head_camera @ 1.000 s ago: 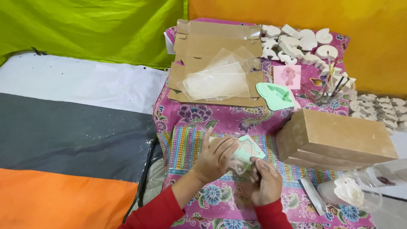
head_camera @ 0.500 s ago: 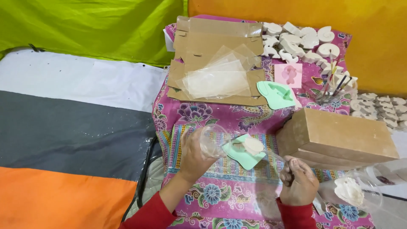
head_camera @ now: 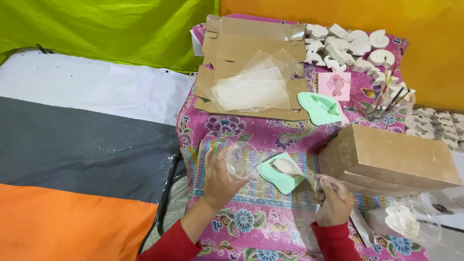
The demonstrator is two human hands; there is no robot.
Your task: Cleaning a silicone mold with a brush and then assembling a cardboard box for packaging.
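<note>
Left hand (head_camera: 220,181) gripping clear cup (head_camera: 241,161), tilting toward green mould (head_camera: 282,172) just right; right hand (head_camera: 333,200) closed, pinching thin tool, nearer mould.

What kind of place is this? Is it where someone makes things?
Probably a home craft corner for casting plaster shapes: white cast figures lie in rows, green moulds sit on a flowered cloth, and brushes stand in a cup.

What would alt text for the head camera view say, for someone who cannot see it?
A person in red sleeves holds a clear plastic cup in the left hand beside a pale green mould holding whitish paste, the right hand gripping a thin tool. A brown cardboard box sits on the pink floral cloth.
</note>
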